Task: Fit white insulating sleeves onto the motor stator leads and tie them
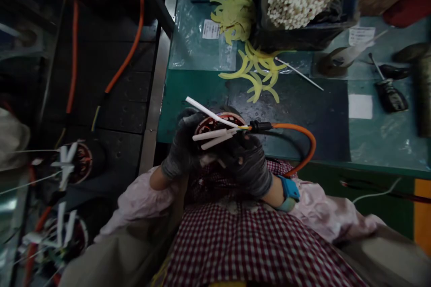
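A round motor part with reddish windings rests between my two gloved hands at the table's near edge. My left hand is wrapped round its left side. On the lower right side, my right hand grips it, partly under the sleeves. Three white sleeves lie over the top of the part and point left. They meet an orange cable with a black collar, which curves right and down beside my right wrist.
Yellow curved strips and a white stick lie beyond my hands. A dark bin holds many white tubes. Similar wound parts stand at left, past a metal rail. Tools lie at right.
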The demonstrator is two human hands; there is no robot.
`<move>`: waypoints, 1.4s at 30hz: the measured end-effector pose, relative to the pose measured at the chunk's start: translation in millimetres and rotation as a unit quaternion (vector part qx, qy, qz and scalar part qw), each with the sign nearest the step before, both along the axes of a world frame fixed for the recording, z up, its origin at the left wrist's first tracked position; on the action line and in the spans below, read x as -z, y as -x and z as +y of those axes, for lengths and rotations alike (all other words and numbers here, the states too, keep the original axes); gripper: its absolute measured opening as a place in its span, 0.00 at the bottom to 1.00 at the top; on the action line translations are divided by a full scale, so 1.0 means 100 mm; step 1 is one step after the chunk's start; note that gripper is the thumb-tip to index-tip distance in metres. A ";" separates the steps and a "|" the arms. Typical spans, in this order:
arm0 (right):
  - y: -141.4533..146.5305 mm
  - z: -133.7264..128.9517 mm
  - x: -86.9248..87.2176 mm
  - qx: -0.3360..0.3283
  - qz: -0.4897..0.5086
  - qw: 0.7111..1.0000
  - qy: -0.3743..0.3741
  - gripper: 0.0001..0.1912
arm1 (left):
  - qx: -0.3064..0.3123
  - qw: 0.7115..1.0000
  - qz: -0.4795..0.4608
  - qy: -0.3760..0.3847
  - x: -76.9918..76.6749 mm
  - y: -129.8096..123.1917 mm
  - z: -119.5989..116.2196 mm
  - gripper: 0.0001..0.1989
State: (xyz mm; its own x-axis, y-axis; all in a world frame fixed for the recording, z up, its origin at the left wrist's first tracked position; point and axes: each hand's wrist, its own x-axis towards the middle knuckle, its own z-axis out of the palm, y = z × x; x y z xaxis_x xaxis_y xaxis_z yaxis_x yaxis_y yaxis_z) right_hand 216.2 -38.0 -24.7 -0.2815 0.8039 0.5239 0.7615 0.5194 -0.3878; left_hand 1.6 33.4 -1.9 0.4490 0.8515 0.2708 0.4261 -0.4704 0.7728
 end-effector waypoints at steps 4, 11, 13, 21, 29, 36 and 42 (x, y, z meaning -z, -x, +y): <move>-0.08 0.00 -0.14 -0.033 -0.018 0.999 -0.010 0.16 | 0.031 0.999 -0.036 -0.022 -0.04 0.06 0.00 0.35; -0.35 0.14 -0.34 0.088 -0.018 0.995 -0.037 0.18 | 0.045 0.995 -0.040 -0.085 0.00 -0.07 0.01 0.39; -0.42 0.21 -0.30 0.097 -0.009 0.995 0.026 0.24 | 0.020 0.992 -0.038 -0.119 0.01 -0.17 -0.03 0.39; -0.75 0.29 -0.37 -0.029 -0.001 0.983 0.182 0.39 | 0.040 0.987 0.002 -0.154 -0.05 -0.29 -0.09 0.42; -0.69 0.30 -0.22 -0.041 0.029 0.990 0.133 0.34 | 0.034 0.991 0.006 -0.132 -0.01 -0.25 -0.12 0.42; -0.56 0.14 -0.15 -0.003 0.038 0.999 0.039 0.22 | 0.045 0.994 0.000 -0.104 -0.05 -0.24 -0.16 0.45; -0.61 0.18 -0.22 0.028 0.058 0.991 0.113 0.25 | -0.045 0.993 0.018 -0.105 -0.05 -0.39 -0.19 0.47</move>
State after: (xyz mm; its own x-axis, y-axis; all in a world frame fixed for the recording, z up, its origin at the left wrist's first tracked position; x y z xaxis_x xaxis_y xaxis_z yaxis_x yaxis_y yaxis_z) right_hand 277.3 -20.0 -2.3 -0.1811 0.9176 0.3539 0.7309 0.3664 -0.5758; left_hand 40.6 14.6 2.7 0.3861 0.8156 0.4309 0.4996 -0.5776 0.6456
